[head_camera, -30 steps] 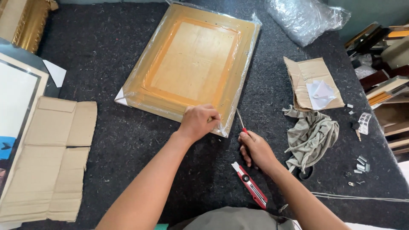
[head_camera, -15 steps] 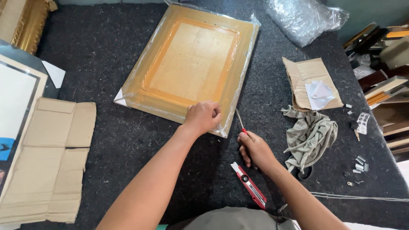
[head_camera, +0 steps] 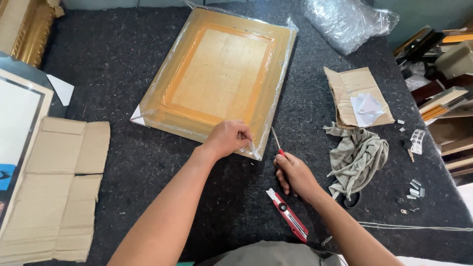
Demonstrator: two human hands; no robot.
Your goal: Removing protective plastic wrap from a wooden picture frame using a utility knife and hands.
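While the left hand (head_camera: 227, 139) is pinching plastic wrap at the flat-lying frame (head_camera: 220, 79)'s near corner, the right hand (head_camera: 294, 173) is gripping a screwdriver (head_camera: 277, 143) beside it — unwrapping underway, likely needing careful prying.

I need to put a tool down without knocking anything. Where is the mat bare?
Bare mat lies left of the wrapped frame, above the flattened cardboard, and between the frame and the torn cardboard piece. It is crowded right of the grey rag, with small metal bits.

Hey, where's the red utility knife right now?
In the head view, the red utility knife lies on the dark felt table, near the bottom edge, just below the right hand.
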